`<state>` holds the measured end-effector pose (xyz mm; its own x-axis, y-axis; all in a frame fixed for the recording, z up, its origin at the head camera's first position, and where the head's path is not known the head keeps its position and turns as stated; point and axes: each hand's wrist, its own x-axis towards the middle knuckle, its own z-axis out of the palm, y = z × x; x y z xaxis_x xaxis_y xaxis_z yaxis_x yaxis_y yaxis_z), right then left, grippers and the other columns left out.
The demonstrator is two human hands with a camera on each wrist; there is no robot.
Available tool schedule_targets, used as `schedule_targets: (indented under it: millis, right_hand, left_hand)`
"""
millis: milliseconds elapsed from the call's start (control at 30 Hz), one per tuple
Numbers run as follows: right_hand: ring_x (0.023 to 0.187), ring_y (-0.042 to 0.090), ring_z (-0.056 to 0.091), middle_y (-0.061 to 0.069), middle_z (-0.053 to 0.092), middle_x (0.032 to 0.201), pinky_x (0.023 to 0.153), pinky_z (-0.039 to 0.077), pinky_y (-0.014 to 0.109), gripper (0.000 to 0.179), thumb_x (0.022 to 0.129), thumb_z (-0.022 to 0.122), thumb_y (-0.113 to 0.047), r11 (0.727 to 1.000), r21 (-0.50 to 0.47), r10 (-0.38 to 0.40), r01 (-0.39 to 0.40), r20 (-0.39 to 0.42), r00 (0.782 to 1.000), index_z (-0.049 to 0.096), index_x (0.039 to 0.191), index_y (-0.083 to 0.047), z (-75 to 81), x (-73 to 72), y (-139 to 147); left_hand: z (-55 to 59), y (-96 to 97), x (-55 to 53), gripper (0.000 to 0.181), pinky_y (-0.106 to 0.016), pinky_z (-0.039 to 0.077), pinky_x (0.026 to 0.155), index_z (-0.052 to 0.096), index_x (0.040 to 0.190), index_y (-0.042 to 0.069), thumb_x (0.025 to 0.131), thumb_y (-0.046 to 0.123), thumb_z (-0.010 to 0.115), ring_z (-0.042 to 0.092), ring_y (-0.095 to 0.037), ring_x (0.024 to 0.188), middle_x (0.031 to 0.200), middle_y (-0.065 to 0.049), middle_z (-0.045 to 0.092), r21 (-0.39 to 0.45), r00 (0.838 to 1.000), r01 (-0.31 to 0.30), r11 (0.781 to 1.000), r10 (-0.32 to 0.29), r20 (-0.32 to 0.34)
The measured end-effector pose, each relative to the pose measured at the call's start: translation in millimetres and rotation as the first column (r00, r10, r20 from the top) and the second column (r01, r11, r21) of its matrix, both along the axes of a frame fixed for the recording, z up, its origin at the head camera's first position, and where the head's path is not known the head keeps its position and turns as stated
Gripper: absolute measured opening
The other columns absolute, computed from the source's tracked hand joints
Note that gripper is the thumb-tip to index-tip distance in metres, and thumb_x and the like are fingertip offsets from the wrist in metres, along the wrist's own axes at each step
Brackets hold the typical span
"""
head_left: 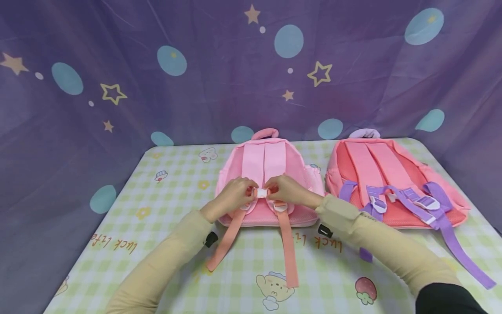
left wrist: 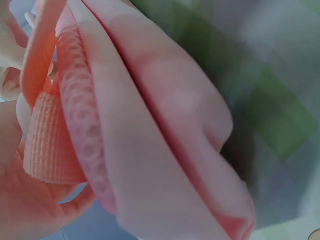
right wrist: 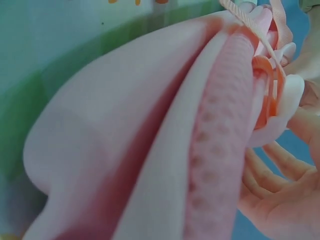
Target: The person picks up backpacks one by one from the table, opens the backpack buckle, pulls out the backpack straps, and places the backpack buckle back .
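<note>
"Beige sleeves [head_left: 170, 249] nearest us. Where's the white buckle [head_left: 261, 193]?"

"Before the pink backpack [head_left: 275, 157] on the bench [head_left: 176, 196]; left hand [head_left: 234, 193] and right hand [head_left: 290, 190] pinch its ends."

"Probably light, stiff, slick: hold its sides."

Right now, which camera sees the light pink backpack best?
The head view: it frames the light pink backpack from top to bottom. Both wrist views show only cropped close-ups of its sides.
</note>
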<state>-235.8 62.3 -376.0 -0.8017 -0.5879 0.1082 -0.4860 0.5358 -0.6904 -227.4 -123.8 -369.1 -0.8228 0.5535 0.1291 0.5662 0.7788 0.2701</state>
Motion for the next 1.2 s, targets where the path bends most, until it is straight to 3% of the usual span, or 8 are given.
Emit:
schedule_targets:
  millis: [333,633,933,1200]
  right_hand:
    - [0.062,0.007,0.050,0.004,0.061,0.072,0.061,0.041,0.019,0.022,0.074,0.063,0.001,1.000,0.014,0.004,-0.004,0.002,1.000,0.063,0.096,0.004,-5.1,-3.0,-5]
    - [0.054,0.007,0.044,0.002,0.056,0.066,0.051,0.037,0.018,0.020,0.073,0.066,-0.003,0.999,0.048,-0.002,0.004,-0.038,0.999,0.064,0.093,0.002,-4.2,-3.1,-9]
    - [0.057,0.009,0.046,-0.001,0.053,0.064,0.058,0.037,0.022,0.019,0.072,0.070,-0.012,0.994,0.099,-0.026,0.038,-0.127,0.992,0.065,0.088,-0.002,-4.4,-3.0,-11]
    - [0.062,0.010,0.047,-0.001,0.056,0.071,0.063,0.036,0.025,0.021,0.072,0.072,-0.017,0.990,0.122,-0.052,0.073,-0.167,0.985,0.066,0.086,-0.003,-2.7,0.1,-13]
  left_hand:
    - [-3.1,1.6,-2.6,0.021,-0.029,0.039,0.065,0.065,0.092,0.005,0.071,0.011,0.070,0.048,-0.015,0.069,0.073,-0.001,0.057,0.025,1.000,-0.013,1.000,0.012,0.009]
    - [-4.8,0.0,-3.4,0.020,-0.027,0.038,0.062,0.067,0.088,0.004,0.069,0.008,0.071,0.046,-0.014,0.065,0.071,-0.001,0.058,0.066,1.000,-0.015,0.998,0.016,-0.020]
    - [-4.3,-1.6,-2.8,0.018,-0.027,0.038,0.063,0.068,0.087,0.005,0.069,0.008,0.070,0.047,-0.014,0.065,0.071,-0.001,0.059,0.099,0.998,0.002,0.995,0.004,-0.062]
    - [-1.3,-2.4,-2.0,0.018,-0.030,0.038,0.066,0.068,0.086,0.005,0.069,0.009,0.071,0.049,-0.015,0.068,0.073,-0.002,0.062,0.108,0.994,0.037,0.993,-0.025,-0.111]
